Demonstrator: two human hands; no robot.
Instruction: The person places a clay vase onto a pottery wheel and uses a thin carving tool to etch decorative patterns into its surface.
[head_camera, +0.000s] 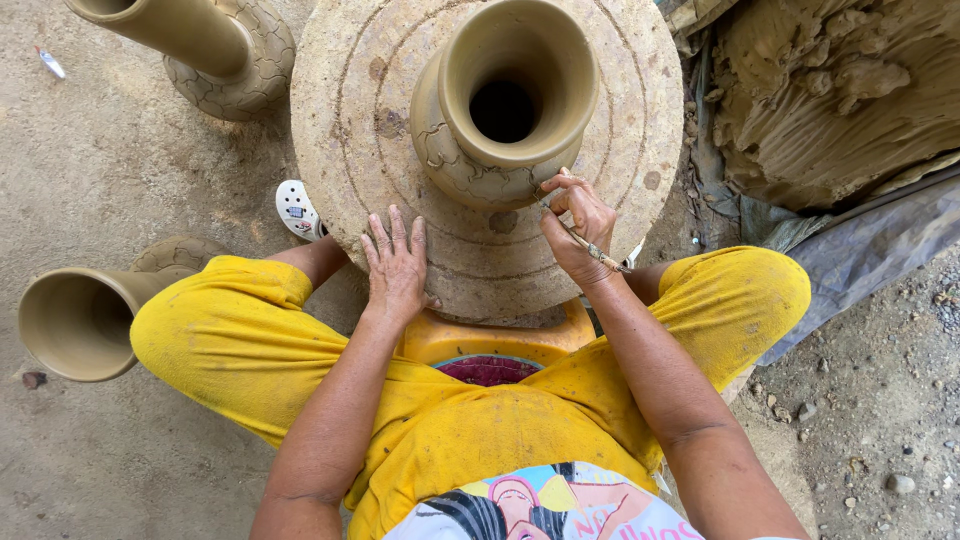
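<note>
Clay-smeared, the right hand (575, 225) is pinched around a thin stick tool (590, 245), whose tip meets the lower belly of the clay vase (500, 110) where a net of incised lines is cut. The left hand (395, 262) lies flat and open, fingers spread, holding nothing, pressed on the round stone-like turntable (350, 120) near its front edge.

The vase stands upright at the turntable's centre, flared mouth towards the camera. Its interior is dark and appears empty. Judged by the damp sheen and the freshly scored lines, the wall is still soft: likely to dent under finger pressure, heavy for its size, and weakest at the thin flared rim. Any hold is best taken low, both palms around the belly or under the base, never at the lip.

Two further vases of the same form rest on the dirt floor: one standing at upper left (200, 40), one lying on its side by the left knee (85, 315); both mouths show nothing inside. A heap of raw clay (830, 90) sits at upper right above grey sheeting (870, 250).
</note>
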